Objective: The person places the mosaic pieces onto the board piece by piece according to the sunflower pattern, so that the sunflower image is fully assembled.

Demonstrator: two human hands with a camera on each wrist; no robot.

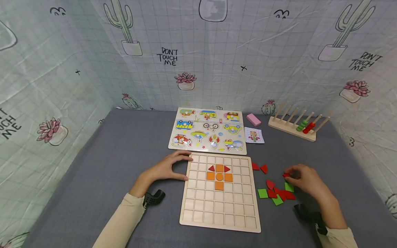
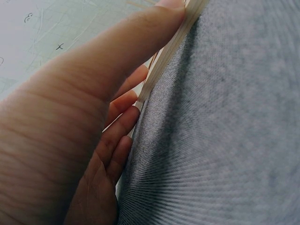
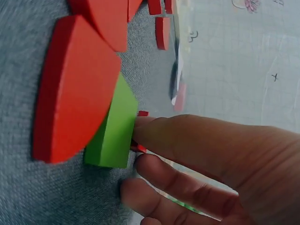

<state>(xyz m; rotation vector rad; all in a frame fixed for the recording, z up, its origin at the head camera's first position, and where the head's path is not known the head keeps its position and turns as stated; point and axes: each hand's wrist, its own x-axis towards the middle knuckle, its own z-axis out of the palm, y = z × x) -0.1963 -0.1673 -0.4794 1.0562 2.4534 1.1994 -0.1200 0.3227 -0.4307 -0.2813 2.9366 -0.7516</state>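
Observation:
A wooden grid board (image 1: 214, 206) lies in front of me. On it sit orange squares (image 1: 219, 168) in a cross, an orange circle (image 1: 219, 176) at its centre and two red triangles (image 1: 227, 168). My left hand (image 1: 169, 167) rests against the board's upper left edge, thumb and fingers spread apart. To the right, my right hand (image 1: 307, 179) pinches a small red piece (image 1: 285, 175) between thumb and fingers, which partly hide it. Just beside it lie a green square (image 3: 115, 129) and a red curved piece (image 3: 77, 89) on the grey cloth.
Loose red pieces (image 1: 270, 184) and green squares (image 1: 262, 193) lie right of the board. Behind it are a vehicle puzzle board (image 1: 201, 141), a pattern card (image 1: 258, 132), a pink block (image 1: 253, 120) and a peg stand (image 1: 286, 128) with green and red beads.

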